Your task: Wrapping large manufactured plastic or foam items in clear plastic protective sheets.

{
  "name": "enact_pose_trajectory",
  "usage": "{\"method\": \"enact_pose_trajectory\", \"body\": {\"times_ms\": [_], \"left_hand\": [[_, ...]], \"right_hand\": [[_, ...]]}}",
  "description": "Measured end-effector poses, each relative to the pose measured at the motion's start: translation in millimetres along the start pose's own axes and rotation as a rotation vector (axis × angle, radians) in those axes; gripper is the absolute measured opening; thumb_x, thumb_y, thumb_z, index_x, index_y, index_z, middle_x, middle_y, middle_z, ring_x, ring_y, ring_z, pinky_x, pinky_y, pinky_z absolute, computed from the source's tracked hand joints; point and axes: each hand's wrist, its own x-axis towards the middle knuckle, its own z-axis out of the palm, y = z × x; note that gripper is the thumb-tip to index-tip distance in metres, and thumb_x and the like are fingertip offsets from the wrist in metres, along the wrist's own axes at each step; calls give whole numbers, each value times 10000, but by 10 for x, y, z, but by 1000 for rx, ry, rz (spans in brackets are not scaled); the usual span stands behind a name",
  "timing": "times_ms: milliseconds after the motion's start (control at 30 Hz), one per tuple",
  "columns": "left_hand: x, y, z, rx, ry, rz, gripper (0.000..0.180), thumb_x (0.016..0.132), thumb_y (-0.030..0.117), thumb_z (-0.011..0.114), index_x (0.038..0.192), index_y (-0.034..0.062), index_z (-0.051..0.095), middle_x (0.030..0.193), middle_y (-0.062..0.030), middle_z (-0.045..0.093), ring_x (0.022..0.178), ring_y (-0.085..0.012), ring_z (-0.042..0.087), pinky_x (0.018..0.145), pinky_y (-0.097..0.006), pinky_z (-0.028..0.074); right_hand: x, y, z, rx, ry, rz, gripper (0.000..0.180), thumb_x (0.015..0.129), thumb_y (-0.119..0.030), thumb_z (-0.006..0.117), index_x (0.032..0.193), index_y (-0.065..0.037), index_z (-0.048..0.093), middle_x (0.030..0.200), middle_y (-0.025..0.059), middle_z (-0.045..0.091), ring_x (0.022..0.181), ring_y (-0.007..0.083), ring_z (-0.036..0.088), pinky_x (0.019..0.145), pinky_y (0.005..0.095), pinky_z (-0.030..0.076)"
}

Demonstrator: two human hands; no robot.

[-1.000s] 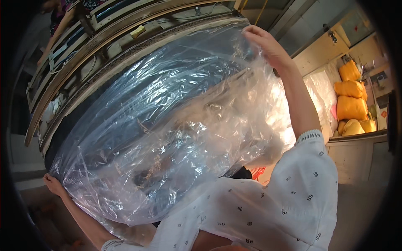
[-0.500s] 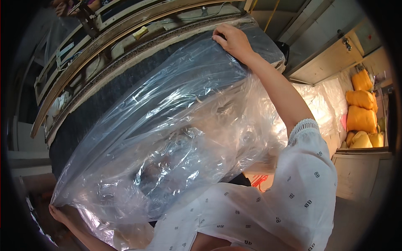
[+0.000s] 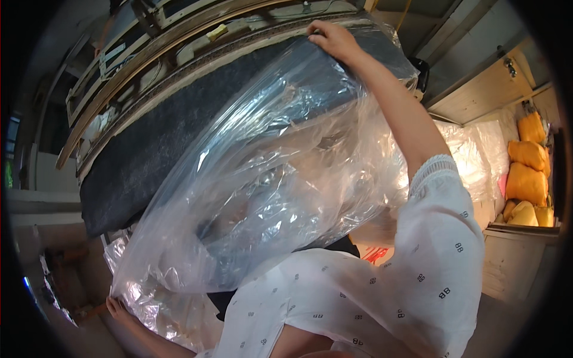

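A large clear plastic sheet (image 3: 262, 173) hangs wrinkled between my hands, draping from the dark work surface (image 3: 143, 137) toward my body. My right hand (image 3: 333, 40) is at the far side of that surface, fingers curled and closed on the sheet's far edge. At the lower left, my left hand (image 3: 117, 307) pinches the sheet's left corner. The sheet is pulled taut along its left edge between the two hands. Whether it is one layer or a bag cannot be made out.
A long machine frame with rails (image 3: 113, 104) runs behind the dark surface, a small yellow piece (image 3: 216, 32) on it. More clear plastic (image 3: 471, 149) lies to the right. Beyond it, yellow-orange bundles (image 3: 527, 182) are stacked by a wooden cabinet (image 3: 513, 253).
My left hand has moved right, toward my body, drawing the sheet's left edge off the dark surface, so more of that surface shows. My right hand keeps its hold at the far edge.
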Motion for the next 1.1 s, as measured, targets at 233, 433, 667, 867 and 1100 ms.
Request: {"method": "enact_pose_trajectory", "body": {"times_ms": [233,433,667,867,1100], "left_hand": [[988,889,786,-479,-6,-38,321,936,220,475,1163,4,542,1166,-90,561,1080,-188,523,902,-313,439],[864,1442,2823,561,47,602,366,921,318,427,1051,19,593,1045,-166,613,950,-296,581,828,-358,450],[1049,1270,3765,-12,-12,392,219,859,200,586,976,21,630,834,-57,666,784,-119,624,734,-238,460],[1354,1272,4187,90,-64,395,246,823,265,625,941,53,669,835,-49,673,794,-128,624,731,-265,465],[1626,1251,4186,280,-27,460,360,754,353,665,990,81,682,941,-89,673,880,-181,622,780,-301,460]], "right_hand": [[534,-231,-730,690,311,227,125,901,-192,508,953,-84,545,852,22,560,779,131,514,688,264,418],[176,802,-362,-178,286,370,408,905,-275,503,1210,-5,519,1184,178,572,1110,272,538,931,331,394],[41,1310,-266,115,259,352,332,900,-290,555,1046,6,589,989,94,620,889,176,558,822,292,422],[182,1657,-303,-80,263,339,312,892,-283,560,984,13,596,911,96,626,846,176,566,793,290,433],[256,1574,-217,-150,357,283,373,810,-309,644,885,48,564,869,128,568,778,231,517,758,322,425]]}}
